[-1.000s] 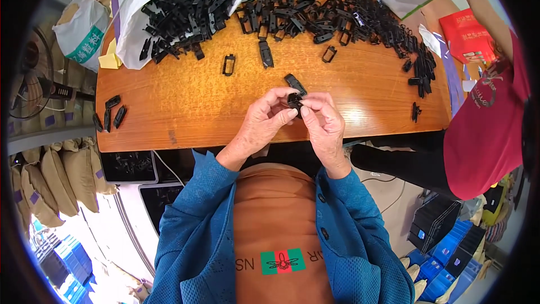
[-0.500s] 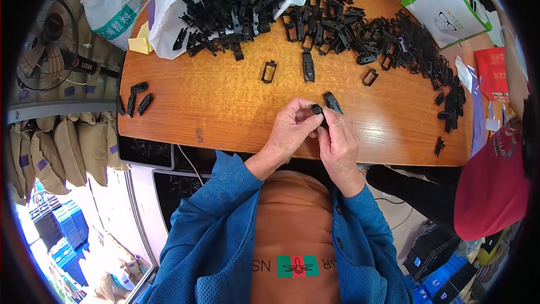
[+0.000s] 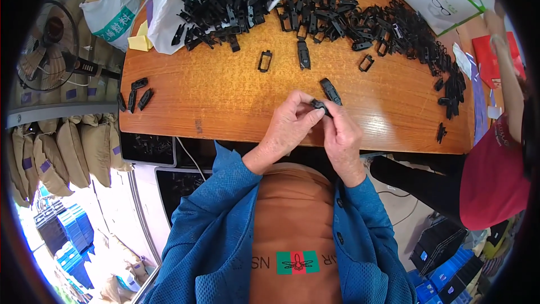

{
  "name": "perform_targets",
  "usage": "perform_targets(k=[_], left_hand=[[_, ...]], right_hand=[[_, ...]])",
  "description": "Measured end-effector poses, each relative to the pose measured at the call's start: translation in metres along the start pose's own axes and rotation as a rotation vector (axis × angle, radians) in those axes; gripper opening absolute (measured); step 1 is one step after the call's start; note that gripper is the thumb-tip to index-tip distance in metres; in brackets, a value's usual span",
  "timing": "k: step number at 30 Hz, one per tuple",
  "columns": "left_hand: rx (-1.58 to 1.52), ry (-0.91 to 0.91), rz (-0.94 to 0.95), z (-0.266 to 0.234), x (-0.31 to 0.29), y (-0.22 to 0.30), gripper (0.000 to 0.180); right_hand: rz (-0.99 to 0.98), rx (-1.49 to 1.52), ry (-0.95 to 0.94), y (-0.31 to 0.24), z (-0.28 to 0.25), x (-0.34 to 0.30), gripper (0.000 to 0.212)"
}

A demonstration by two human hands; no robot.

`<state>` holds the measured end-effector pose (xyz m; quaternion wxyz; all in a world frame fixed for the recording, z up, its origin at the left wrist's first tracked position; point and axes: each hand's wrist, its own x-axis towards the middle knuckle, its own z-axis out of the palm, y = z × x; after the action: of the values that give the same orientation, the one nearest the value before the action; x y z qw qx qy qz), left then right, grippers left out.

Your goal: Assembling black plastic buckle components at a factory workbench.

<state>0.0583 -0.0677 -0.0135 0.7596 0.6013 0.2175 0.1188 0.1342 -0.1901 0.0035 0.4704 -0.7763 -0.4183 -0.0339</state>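
A small black plastic clip part (image 3: 319, 104) is pinched between the fingertips of the left hand (image 3: 291, 121) and the right hand (image 3: 339, 129), both closed narrowly on it just above the near edge of the wooden table (image 3: 225, 98). The step in hand is judged to be the fitting together of a clip: the piece is held at both ends and pressed or aligned between thumbs and forefingers. A firm, square squeeze is likely called for next, so that the parts seat without slipping sideways. The piece is seen as dark, matte and short; its finer shape is mostly hidden by the fingers. A longer black clip body (image 3: 331, 90) lies on the table just beyond the hands. Farther off, a heap of black clip parts (image 3: 360, 19) is spread across the table, and more spill from a white plastic bag (image 3: 169, 11). Three black pieces (image 3: 135, 94) lie apart at the left.
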Motion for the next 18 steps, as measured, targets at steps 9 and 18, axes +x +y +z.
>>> perform_targets(k=[9, 18], left_hand=[[1.362, 0.235, 0.356, -0.079, 0.052, 0.038, 0.034], [1.299, 0.214, 0.292, -0.074, 0.027, 0.034, 0.027]], right_hand=[[0.189, 0.197, -0.14, -0.005, -0.01, -0.015, 0.025], [0.534, 0.61, -0.059, 0.006, -0.008, -0.031, 0.024]])
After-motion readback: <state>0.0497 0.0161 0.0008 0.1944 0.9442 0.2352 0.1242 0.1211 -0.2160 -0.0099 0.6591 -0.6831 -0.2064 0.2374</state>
